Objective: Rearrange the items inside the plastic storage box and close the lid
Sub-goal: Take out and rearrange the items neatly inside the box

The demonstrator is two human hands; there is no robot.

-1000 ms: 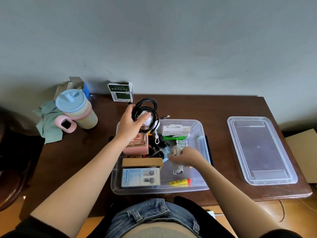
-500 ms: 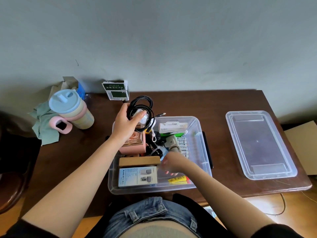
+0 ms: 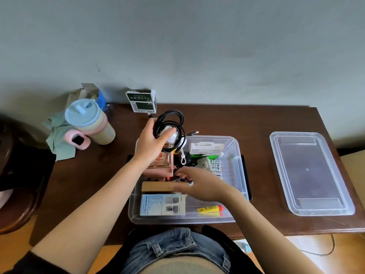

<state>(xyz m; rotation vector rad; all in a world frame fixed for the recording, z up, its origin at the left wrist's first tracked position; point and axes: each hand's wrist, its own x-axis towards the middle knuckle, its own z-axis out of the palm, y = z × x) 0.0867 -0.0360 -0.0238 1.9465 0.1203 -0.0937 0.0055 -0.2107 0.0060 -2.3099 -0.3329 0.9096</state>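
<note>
Your left hand (image 3: 151,140) is raised over the far left corner of the box (image 3: 240,175), fingers and thumb curled around a coil of black cable (image 3: 173,120) together with a white charger (image 3: 171,135). The cable's plug end sticks out to the right of that hand, and a small white loop hangs below the bundle.

Your right hand (image 3: 201,184) reaches into the middle of the box, blurred by motion. Its fingers point left toward the dark clutter just under your left hand, but you cannot tell from this view whether they hold anything.

Directly beneath your left wrist sits a pink box (image 3: 160,167) with a clear top. Just nearer you than your right fingertips lies a wooden block (image 3: 158,187), and nearer still a pale blue carton (image 3: 163,204), flat against the box's near wall. Below your right wrist a yellow tube (image 3: 210,209) with a red cap lies on the box floor. Beyond your right hand are a beige plug (image 3: 204,164), a strip of batteries (image 3: 216,168), a green item and a white carton (image 3: 206,148) at the far wall.

The lid (image 3: 308,173) lies flat on the table (image 3: 246,119), well to the right of your right hand and apart from the box, which stands uncovered.

To the left of your left hand stand a cup (image 3: 88,121) with a pale blue top and pink handle, on a green cloth (image 3: 57,135). Just beyond that hand, a green-and-white packet (image 3: 141,100) stands against the wall.
</note>
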